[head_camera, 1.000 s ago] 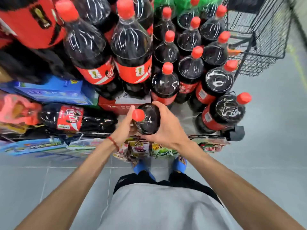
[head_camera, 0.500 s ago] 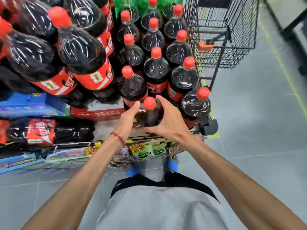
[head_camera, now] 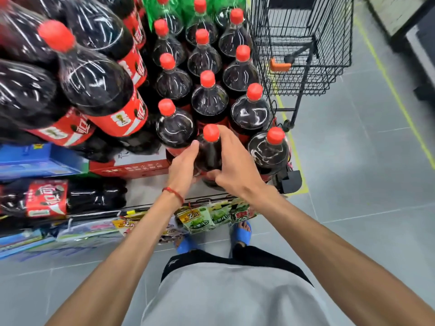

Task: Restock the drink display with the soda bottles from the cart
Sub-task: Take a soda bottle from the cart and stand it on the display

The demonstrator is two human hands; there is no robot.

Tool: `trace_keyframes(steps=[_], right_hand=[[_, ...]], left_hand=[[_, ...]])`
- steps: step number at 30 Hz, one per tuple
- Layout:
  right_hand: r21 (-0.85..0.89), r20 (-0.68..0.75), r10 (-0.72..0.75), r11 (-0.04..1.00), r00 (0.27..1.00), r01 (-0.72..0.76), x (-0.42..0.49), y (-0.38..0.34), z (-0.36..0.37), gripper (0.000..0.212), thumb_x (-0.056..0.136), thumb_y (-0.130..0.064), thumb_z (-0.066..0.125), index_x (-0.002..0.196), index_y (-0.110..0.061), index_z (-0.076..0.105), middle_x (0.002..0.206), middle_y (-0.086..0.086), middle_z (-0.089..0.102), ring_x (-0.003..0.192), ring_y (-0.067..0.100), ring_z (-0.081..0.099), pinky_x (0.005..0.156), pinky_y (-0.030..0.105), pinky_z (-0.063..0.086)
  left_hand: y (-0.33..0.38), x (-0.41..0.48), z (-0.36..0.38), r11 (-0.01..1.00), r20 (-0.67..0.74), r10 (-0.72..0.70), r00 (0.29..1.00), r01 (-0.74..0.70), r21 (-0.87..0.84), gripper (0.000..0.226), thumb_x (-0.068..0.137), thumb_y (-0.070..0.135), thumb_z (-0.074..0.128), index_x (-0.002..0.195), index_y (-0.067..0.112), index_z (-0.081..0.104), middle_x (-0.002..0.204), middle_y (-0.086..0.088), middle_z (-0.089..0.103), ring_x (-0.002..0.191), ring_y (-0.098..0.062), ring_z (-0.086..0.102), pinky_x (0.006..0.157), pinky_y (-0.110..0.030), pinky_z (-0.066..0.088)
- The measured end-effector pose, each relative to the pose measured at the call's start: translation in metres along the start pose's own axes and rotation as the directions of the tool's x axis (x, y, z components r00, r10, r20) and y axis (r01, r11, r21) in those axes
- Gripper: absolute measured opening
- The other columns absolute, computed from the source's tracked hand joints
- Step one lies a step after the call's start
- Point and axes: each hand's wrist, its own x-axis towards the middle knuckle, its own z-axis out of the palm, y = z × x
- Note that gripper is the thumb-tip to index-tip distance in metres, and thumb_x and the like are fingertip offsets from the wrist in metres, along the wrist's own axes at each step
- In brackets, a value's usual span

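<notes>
Gripped cola bottle (head_camera: 210,154) upright between left hand (head_camera: 182,164) and right hand (head_camera: 233,165), steadying it beside the red-capped front row (head_camera: 274,143).

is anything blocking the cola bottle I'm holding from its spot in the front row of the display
Nothing visible does. Both hands, left hand and right hand, hold the cola bottle upright in the front-row gap between two standing bottles, apparently at its spot.
</notes>
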Motion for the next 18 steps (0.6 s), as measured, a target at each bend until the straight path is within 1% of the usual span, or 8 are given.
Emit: trace_keyframes(steps=[3, 5, 7, 9, 11, 14, 16, 18], right_hand=[[0.032, -0.021, -0.011, 0.999, 1.0, 0.011, 0.002, 0.001, -0.001, 0.091, 0.062, -0.004, 0.085, 0.14, -0.014, 0.039, 0.134, -0.001, 0.047, 0.127, 0.018, 0.049, 0.095, 0.04, 0.05], [0.05, -0.038, 0.013, 0.999, 0.999, -0.011, 0.002, 0.004, 0.002, 0.095, 0.062, -0.001, 0.084, 0.144, -0.013, 0.036, 0.138, 0.001, 0.045, 0.135, 0.021, 0.045, 0.103, 0.039, 0.048], [0.052, -0.053, 0.043, 0.998, 0.998, -0.04, 0.002, 0.005, 0.005, 0.1, 0.065, 0.002, 0.082, 0.15, -0.01, 0.03, 0.149, 0.004, 0.039, 0.148, 0.025, 0.033, 0.115, 0.041, 0.04], [0.018, -0.062, 0.071, 0.997, 0.995, -0.07, 0.0, 0.003, 0.008, 0.106, 0.069, 0.005, 0.079, 0.157, -0.007, 0.02, 0.163, 0.008, 0.026, 0.157, 0.022, 0.015, 0.125, 0.037, 0.026], [-0.017, -0.091, 0.065, 0.998, 0.994, -0.067, -0.004, -0.002, 0.012, 0.109, 0.073, 0.008, 0.077, 0.16, -0.006, 0.012, 0.169, 0.009, 0.014, 0.159, 0.02, 0.005, 0.127, 0.029, 0.017], [0.035, -0.169, 0.058, 0.998, 0.984, -0.053, -0.015, -0.012, 0.019, 0.104, 0.078, 0.008, 0.075, 0.16, -0.003, 0.014, 0.169, 0.012, 0.013, 0.159, 0.021, 0.007, 0.126, 0.023, 0.012], [0.136, -0.237, 0.073, 0.99, 0.969, -0.042, -0.024, -0.019, 0.021, 0.092, 0.082, 0.005, 0.074, 0.158, -0.002, 0.023, 0.167, 0.012, 0.02, 0.157, 0.02, 0.016, 0.127, 0.029, 0.018], [0.21, -0.33, 0.058, 0.978, 0.942, 0.013, -0.034, -0.022, 0.023, 0.072, 0.083, 0.004, 0.072, 0.147, 0.0, 0.04, 0.157, 0.012, 0.035, 0.15, 0.022, 0.031, 0.123, 0.037, 0.03]], left_hand=[[-0.001, 0.002, 0.002, 1.0, 0.01, 0.012, 1.0, -0.012, -0.005, 0.07, 0.07, 0.075, 0.069, 0.118, 0.025, 0.075, 0.118, -0.007, 0.074, 0.113, -0.029, 0.069, 0.093, -0.055, 0.058], [-0.001, 0.003, 0.004, 1.0, 0.039, 0.02, 0.999, -0.02, 0.02, 0.073, 0.069, 0.079, 0.07, 0.121, 0.029, 0.073, 0.12, -0.005, 0.074, 0.115, -0.027, 0.068, 0.096, -0.054, 0.056], [0.001, 0.002, 0.006, 0.999, 0.054, 0.031, 0.998, -0.033, 0.04, 0.061, 0.079, 0.071, 0.069, 0.122, 0.028, 0.072, 0.117, -0.01, 0.074, 0.11, -0.026, 0.068, 0.095, -0.057, 0.056], [0.001, -0.002, 0.007, 0.999, 0.044, 0.034, 0.998, -0.033, -0.007, 0.041, 0.09, 0.054, 0.067, 0.117, 0.023, 0.074, 0.117, -0.016, 0.073, 0.103, -0.027, 0.067, 0.095, -0.058, 0.056], [-0.003, -0.003, 0.005, 0.998, 0.04, 0.033, 0.999, -0.031, -0.046, 0.033, 0.095, 0.047, 0.066, 0.11, 0.018, 0.075, 0.116, -0.017, 0.073, 0.1, -0.026, 0.066, 0.099, -0.055, 0.055], [-0.009, -0.004, 0.001, 0.997, 0.022, -0.017, 1.0, 0.018, -0.069, 0.029, 0.097, 0.043, 0.063, 0.099, 0.017, 0.075, 0.101, -0.004, 0.077, 0.1, -0.02, 0.067, 0.098, -0.042, 0.055], [-0.009, -0.005, 0.0, 0.996, 0.026, -0.045, 0.999, 0.047, -0.07, 0.031, 0.096, 0.046, 0.062, 0.094, 0.018, 0.076, 0.096, 0.001, 0.076, 0.096, -0.017, 0.065, 0.098, -0.038, 0.052], [-0.009, -0.005, -0.001, 0.997, 0.031, -0.051, 0.998, 0.053, -0.055, 0.034, 0.095, 0.051, 0.062, 0.095, 0.02, 0.076, 0.097, 0.0, 0.074, 0.094, -0.016, 0.062, 0.095, -0.037, 0.051]])
